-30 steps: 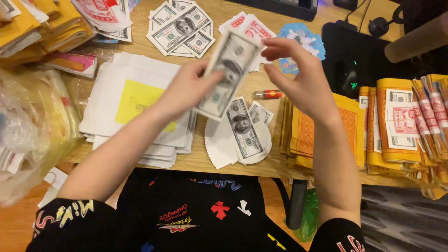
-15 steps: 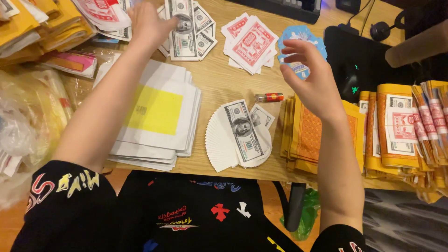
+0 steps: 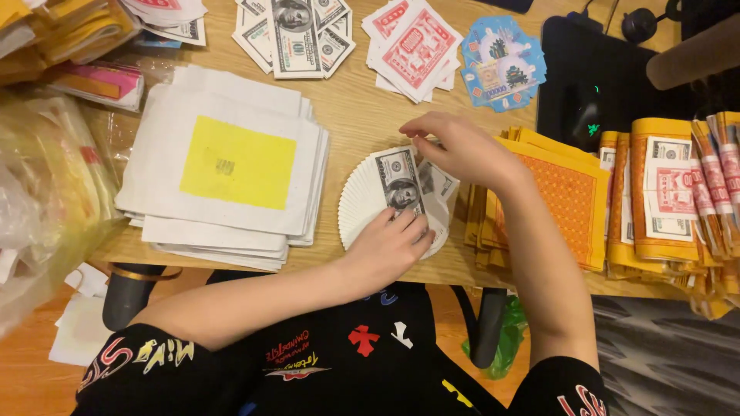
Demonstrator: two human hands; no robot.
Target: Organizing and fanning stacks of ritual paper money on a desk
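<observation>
Grey-green paper play-money note (image 3: 399, 179) lies on top of the white fanned round paper stack (image 3: 362, 202) at the desk's near edge | left hand (image 3: 391, 245), up at the far money pile before, now presses flat on the fan's near side | right hand (image 3: 455, 145) has dropped, fingers pinching the note's far end | one stack of white square sheets with a yellow patch (image 3: 231, 166) sits left | two hands, one top note.

Fanned stack of white paper sheets (image 3: 362, 202) sits at the desk's front edge. One grey-green banknote (image 3: 399, 181) lies face-up on top, lengthwise.
</observation>
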